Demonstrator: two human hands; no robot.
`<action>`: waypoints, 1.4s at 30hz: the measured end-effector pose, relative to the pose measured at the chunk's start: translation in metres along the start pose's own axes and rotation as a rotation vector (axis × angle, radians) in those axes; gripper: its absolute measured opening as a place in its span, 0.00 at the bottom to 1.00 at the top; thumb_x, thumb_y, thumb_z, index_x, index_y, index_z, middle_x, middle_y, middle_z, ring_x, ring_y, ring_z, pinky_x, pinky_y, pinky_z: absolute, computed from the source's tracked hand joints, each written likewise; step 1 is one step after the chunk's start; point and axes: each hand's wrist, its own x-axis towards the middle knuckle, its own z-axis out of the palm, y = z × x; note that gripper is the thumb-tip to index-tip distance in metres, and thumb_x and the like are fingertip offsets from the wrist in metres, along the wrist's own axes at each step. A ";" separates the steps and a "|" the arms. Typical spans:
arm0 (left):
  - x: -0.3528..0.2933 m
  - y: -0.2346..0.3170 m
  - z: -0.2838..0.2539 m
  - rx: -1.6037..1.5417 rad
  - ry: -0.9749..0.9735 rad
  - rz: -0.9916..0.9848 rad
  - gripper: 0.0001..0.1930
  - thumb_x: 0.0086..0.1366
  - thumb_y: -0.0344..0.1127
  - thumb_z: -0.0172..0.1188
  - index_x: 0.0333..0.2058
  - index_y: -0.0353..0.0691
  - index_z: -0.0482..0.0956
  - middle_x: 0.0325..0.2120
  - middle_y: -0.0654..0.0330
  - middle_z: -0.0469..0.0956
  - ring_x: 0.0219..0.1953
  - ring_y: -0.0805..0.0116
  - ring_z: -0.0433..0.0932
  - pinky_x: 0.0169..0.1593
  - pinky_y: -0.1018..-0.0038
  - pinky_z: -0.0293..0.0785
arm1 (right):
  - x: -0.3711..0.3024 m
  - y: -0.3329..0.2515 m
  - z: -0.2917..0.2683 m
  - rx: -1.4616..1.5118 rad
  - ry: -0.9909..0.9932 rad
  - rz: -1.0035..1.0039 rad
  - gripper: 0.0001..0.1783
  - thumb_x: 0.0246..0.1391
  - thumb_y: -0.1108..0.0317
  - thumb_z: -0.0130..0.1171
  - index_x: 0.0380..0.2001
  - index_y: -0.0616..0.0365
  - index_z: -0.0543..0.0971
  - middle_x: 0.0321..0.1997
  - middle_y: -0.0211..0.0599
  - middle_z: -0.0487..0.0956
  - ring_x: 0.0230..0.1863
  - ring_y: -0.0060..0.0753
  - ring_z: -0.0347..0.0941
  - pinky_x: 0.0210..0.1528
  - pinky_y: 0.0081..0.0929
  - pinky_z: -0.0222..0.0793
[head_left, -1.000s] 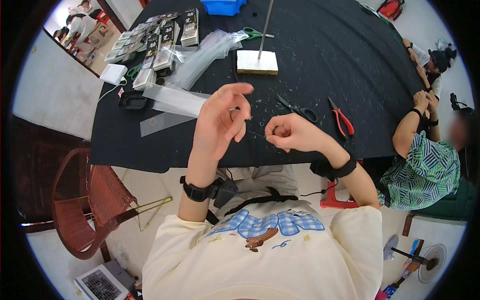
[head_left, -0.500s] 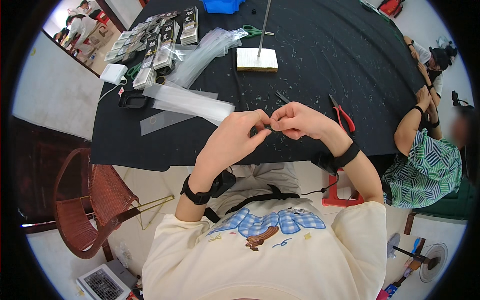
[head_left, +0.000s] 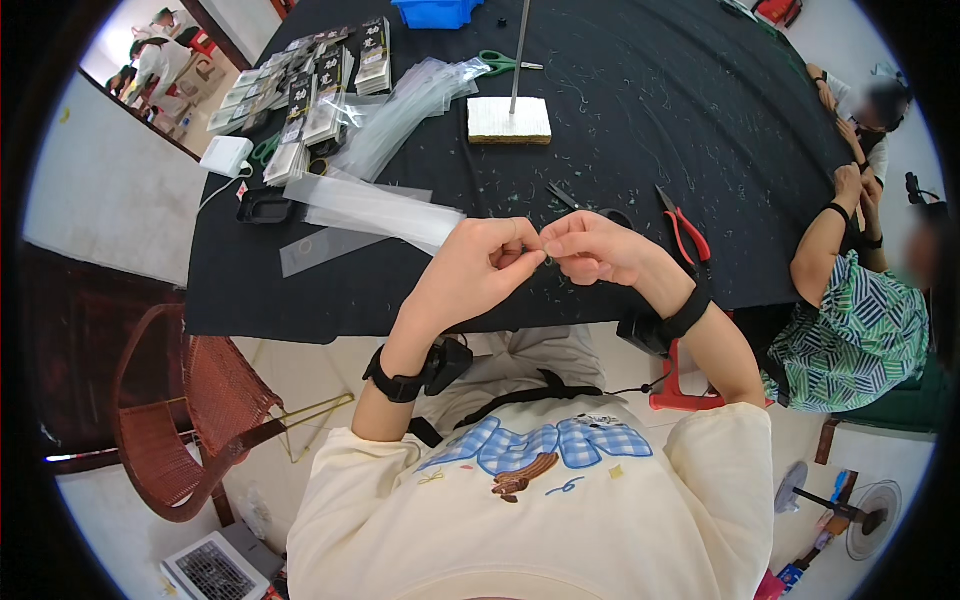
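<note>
Above the near edge of the black-covered table, my left hand (head_left: pixel 487 265) and my right hand (head_left: pixel 600 248) meet with thumbs and forefingers pinched together. Something tiny and thin sits between the fingertips, too small to name. Just beyond my right hand lie dark-bladed scissors (head_left: pixel 563 196), partly hidden by it. Red-handled pliers (head_left: pixel 690 235) rest to its right. On the left, clear plastic sleeves (head_left: pixel 385 212) reach close to my left hand. A small ring (head_left: pixel 306 245) shows on the lowest sleeve.
A white block (head_left: pixel 508 118) with an upright metal rod stands ahead. Green-handled scissors (head_left: pixel 500 63), a blue bin (head_left: pixel 437 12) and stacked printed packets (head_left: pixel 318 92) lie further off. A black tray (head_left: pixel 265 206) sits at left. Two people lean on the table's right side.
The pinched fingertips have shifted slightly, and my right fingers are a little more curled. More of the dark scissors now shows behind my right hand. The view has moved a little.
</note>
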 end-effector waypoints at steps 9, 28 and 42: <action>0.002 -0.009 0.000 -0.006 0.083 0.013 0.03 0.53 0.27 0.57 0.24 0.35 0.74 0.11 0.71 0.62 0.15 0.86 0.54 0.18 0.84 0.49 | -0.001 -0.006 0.012 -0.026 0.116 -0.057 0.07 0.53 0.66 0.53 0.29 0.59 0.74 0.09 0.20 0.62 0.08 0.09 0.49 0.10 0.11 0.41; -0.001 -0.006 -0.005 0.007 0.117 0.016 0.04 0.54 0.29 0.57 0.25 0.34 0.74 0.13 0.71 0.65 0.15 0.87 0.56 0.18 0.86 0.49 | -0.013 -0.010 0.038 -0.396 0.330 -0.200 0.09 0.51 0.65 0.56 0.31 0.61 0.75 0.11 0.21 0.65 0.11 0.09 0.54 0.12 0.12 0.44; -0.002 -0.003 -0.010 -0.273 0.047 -0.138 0.07 0.57 0.31 0.57 0.29 0.32 0.75 0.21 0.68 0.73 0.22 0.88 0.66 0.25 0.89 0.60 | -0.023 -0.007 0.056 -1.531 0.539 -0.783 0.07 0.45 0.73 0.56 0.30 0.59 0.72 0.18 0.38 0.75 0.20 0.37 0.74 0.20 0.28 0.68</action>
